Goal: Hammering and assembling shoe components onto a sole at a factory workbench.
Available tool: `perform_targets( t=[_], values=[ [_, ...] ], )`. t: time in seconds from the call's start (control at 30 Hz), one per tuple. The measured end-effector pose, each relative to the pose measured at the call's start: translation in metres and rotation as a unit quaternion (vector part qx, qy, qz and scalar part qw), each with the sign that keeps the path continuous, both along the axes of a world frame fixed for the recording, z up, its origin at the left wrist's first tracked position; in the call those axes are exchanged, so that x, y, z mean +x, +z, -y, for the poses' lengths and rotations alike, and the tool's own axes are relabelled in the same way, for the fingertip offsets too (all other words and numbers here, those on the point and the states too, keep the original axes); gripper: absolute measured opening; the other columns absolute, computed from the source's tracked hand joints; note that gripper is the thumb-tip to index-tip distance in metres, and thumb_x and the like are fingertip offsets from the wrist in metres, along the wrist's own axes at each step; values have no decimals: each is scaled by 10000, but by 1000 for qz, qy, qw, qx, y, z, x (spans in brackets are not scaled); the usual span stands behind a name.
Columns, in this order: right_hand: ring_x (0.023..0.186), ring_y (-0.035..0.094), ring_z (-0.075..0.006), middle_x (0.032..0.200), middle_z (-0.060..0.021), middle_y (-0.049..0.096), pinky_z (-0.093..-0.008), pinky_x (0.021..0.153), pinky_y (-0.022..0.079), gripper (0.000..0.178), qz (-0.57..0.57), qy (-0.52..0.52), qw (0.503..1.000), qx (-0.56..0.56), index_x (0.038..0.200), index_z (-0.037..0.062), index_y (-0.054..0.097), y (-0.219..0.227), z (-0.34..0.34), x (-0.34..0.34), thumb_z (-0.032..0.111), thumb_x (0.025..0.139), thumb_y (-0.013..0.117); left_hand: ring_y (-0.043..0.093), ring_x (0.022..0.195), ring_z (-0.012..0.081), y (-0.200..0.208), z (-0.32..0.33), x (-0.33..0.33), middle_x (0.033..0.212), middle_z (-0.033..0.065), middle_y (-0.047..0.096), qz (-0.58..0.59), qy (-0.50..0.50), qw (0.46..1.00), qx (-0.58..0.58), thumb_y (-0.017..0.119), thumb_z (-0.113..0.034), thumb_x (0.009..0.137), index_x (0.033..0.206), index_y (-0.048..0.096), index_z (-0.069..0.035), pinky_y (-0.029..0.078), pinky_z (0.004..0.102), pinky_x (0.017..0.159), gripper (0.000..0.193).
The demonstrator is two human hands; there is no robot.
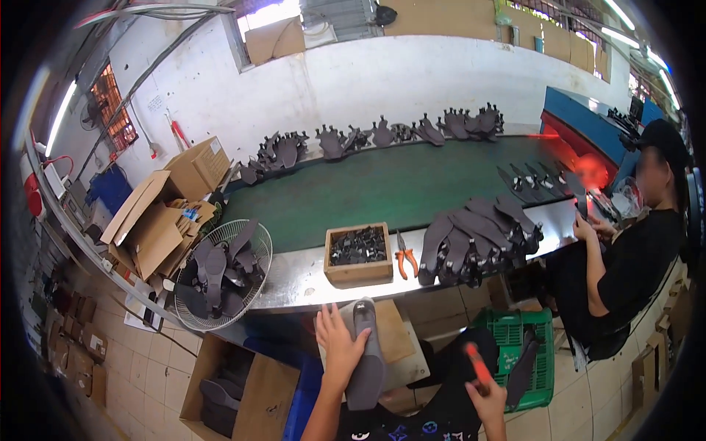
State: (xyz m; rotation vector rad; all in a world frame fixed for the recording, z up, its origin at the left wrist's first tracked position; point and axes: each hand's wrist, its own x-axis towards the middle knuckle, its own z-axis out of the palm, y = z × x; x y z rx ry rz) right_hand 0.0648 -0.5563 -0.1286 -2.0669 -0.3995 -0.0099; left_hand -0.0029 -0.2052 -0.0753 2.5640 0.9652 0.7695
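A dark grey shoe insole [366, 367] lies lengthwise in front of me, with a shiny metal fitting at its far end. My left hand [340, 342] is beside it, fingers stretched and spread, the thumb touching the insole's left edge. Beneath the insole is a small work stand with a tan board [395, 331] on top. At the lower right, my right hand [487, 403] is closed around an orange-red hand tool [478, 364] that points up and away; its exact kind is blurred.
Along the bench edge are a wire basket of insoles [266, 257], a wooden box of small black parts [360, 281], orange-handled pliers [405, 261] and piled insoles [471, 235]. Behind runs a green conveyor belt [331, 195]. A co-worker [625, 257] sits right, near a green crate [548, 360]. Cardboard box [268, 389] lower left.
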Motion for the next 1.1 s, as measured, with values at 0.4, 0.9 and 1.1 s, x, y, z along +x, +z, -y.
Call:
perform_targets(
  t=[0.4,0.9,1.1],
  values=[
    [414,416,-70,530,47,437,-257,392,309,282,-233,-161,954,104,910,58,724,-42,46,-29,322,983,655,668,868,390,37,-189,142,893,173,706,-31,-95,991,93,703,-210,857,923,740,-45,534,460,767,182],
    [858,676,-108,1048,-110,738,-238,709,530,208,-128,188,897,378,1125,-10,703,116,-133,40,79,937,699,588,644,57,116,14,36,739,32,676,267,-186,919,-222,730,-53,880,897,717,30,483,222,611,86],
    [906,670,-107,1048,-54,718,-241,765,537,244,-136,251,896,341,1100,0,710,137,-186,39,87,880,772,623,678,90,99,51,4,804,57,679,293,-207,906,-223,723,-25,871,914,713,17,493,223,627,61]
  ],
)
